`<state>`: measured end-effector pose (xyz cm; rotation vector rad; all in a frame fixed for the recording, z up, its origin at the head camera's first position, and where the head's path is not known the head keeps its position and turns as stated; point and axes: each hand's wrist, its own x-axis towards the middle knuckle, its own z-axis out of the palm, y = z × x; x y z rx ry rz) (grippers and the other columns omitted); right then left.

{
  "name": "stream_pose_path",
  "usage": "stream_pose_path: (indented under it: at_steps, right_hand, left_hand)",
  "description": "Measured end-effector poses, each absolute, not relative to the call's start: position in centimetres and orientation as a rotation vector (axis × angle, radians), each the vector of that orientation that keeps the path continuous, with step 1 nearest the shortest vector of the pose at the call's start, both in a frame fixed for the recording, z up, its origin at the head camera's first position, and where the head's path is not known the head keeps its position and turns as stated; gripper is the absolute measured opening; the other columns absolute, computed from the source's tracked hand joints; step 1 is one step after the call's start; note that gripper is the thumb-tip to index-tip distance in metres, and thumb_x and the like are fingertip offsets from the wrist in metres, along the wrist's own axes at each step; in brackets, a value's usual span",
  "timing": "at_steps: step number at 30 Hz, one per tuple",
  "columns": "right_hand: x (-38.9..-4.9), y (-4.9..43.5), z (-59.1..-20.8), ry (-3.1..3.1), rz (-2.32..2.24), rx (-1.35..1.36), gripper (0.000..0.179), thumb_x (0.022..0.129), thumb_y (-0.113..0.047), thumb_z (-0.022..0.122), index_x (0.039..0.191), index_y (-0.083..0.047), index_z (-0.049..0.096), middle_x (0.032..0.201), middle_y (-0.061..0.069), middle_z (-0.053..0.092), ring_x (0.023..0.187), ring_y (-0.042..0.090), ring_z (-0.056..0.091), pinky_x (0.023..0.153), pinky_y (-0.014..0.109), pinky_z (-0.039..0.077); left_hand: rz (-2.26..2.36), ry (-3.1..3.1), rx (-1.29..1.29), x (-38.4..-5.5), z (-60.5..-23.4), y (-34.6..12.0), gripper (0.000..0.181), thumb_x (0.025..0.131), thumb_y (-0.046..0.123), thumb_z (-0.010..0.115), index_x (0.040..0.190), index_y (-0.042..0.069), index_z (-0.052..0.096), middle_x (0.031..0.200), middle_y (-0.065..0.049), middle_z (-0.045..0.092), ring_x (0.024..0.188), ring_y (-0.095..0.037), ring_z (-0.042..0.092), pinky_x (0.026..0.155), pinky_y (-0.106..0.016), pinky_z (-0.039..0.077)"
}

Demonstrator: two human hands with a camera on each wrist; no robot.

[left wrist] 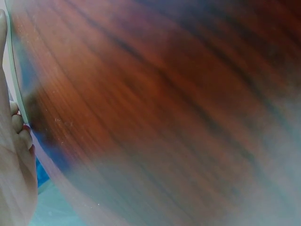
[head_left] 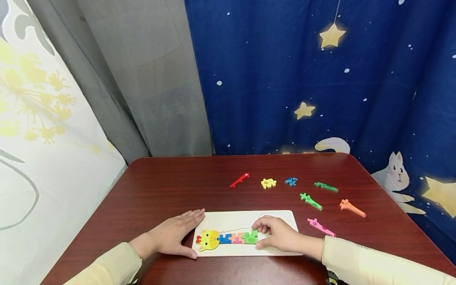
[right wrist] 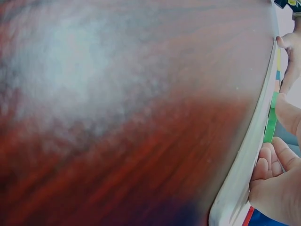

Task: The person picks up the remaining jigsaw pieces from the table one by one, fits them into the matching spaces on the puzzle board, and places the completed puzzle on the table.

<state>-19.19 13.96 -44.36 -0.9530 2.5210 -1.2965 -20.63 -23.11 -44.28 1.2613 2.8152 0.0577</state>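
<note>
A white puzzle board (head_left: 228,217) lies near the front of the table. On it a yellow giraffe head (head_left: 209,240) is at the left, followed rightward by a blue piece (head_left: 225,238), a pink piece (head_left: 236,238) and a green puzzle piece (head_left: 251,237) in one row. My right hand (head_left: 279,235) pinches the green piece between thumb and fingers at its right end; the right wrist view shows its green edge (right wrist: 271,125) by the fingertips. With fingers extended, my left hand (head_left: 177,234) rests at the board's left edge. Only its side (left wrist: 16,160) shows in the left wrist view.
Loose pieces lie on the brown table (head_left: 171,178) beyond and right of the board: red (head_left: 240,180), yellow (head_left: 268,183), blue (head_left: 291,181), dark green (head_left: 326,187), light green (head_left: 311,201), orange (head_left: 352,208) and pink (head_left: 321,227). Curtains hang behind the table.
</note>
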Motion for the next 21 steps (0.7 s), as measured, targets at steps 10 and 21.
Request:
stream_pose_path:
  at_steps: [10,21]
  right_hand:
    - [-19.6,14.2,-43.9,2.506,-1.351,-0.885,0.037,0.075,-0.014,0.085,0.105,-0.002,0.066,0.086,0.000,0.058,0.080,0.013,0.053,0.068,0.024,0.048]
    - [-19.9,14.3,-43.3,2.530,-1.381,-0.863,0.038,0.075,-0.012,0.084,0.107,-0.001,0.065,0.088,0.005,0.059,0.081,0.018,0.055,0.068,0.024,0.048]
  left_hand:
    - [0.053,2.810,1.246,-20.6,-44.2,-23.2,0.110,0.077,0.084,0.045,0.153,0.007,0.028,0.160,-0.005,0.022,0.144,-0.022,0.023,0.112,-0.041,0.029]
    - [0.055,2.803,1.256,-20.6,-44.2,-23.2,0.110,0.077,0.084,0.045,0.153,0.007,0.028,0.160,-0.005,0.022,0.144,-0.022,0.023,0.112,-0.041,0.029]
